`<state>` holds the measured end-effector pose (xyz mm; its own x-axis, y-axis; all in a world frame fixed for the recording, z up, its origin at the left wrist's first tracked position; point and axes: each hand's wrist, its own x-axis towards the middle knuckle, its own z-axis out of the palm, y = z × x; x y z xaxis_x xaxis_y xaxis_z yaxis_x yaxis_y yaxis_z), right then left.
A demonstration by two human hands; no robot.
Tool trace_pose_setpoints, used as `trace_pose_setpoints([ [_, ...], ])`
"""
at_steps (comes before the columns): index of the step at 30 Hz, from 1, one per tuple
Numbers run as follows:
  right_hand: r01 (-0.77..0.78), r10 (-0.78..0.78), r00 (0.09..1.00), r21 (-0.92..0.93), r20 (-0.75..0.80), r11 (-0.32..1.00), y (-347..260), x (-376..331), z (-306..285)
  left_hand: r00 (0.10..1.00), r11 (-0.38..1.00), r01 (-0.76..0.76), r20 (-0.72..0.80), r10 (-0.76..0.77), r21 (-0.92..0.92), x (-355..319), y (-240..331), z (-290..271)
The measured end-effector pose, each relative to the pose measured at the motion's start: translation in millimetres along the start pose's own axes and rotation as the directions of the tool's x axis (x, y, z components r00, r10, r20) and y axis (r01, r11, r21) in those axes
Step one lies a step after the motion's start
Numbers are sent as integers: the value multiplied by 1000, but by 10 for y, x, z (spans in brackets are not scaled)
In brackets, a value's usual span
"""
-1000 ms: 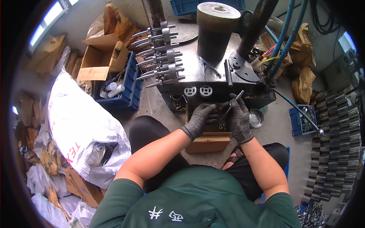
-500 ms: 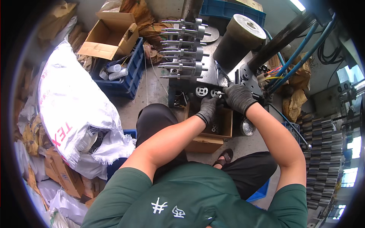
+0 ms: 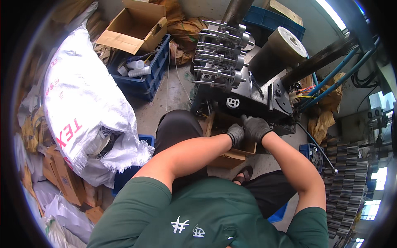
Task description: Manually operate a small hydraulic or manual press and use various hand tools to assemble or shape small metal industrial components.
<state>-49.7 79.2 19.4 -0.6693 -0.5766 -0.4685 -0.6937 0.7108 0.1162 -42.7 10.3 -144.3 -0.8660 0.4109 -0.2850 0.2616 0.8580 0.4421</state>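
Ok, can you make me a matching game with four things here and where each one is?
Things:
1. white sack
2. open cardboard box
3. stacks of dark metal parts
4. gloved hands: left hand, right hand

Places:
A. far right of the picture
B. at the black machine, middle of the picture
C. top, on the blue crate
D. on the left, on the floor

Pairs: 1-D, 2-C, 3-A, 4-B
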Motion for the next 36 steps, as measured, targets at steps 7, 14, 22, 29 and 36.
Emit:
trace_pose_setpoints([
  [7,-408,302,895,877,329,255,373,-909,778,983,511,164,97,-157,-844,-625,669,-497],
  [14,304,568,821,888,-62,-344,484,-1018,369,997,142,-47,-55,-59,-989,-558,817,-622],
  [22,502,652,714,835,-255,-223,376,-819,-157,946,238,-322,-300,125,-917,-727,949,-772],
  [29,566,624,448,743,-641,357,924,-697,-1221,998,221,-39,-26,61,-974,-556,832,-600],
  [36,354,526,428,672,-735,651,1748,-223,-2121,982,-5,154,153,108,-988,-323,817,-577],
])
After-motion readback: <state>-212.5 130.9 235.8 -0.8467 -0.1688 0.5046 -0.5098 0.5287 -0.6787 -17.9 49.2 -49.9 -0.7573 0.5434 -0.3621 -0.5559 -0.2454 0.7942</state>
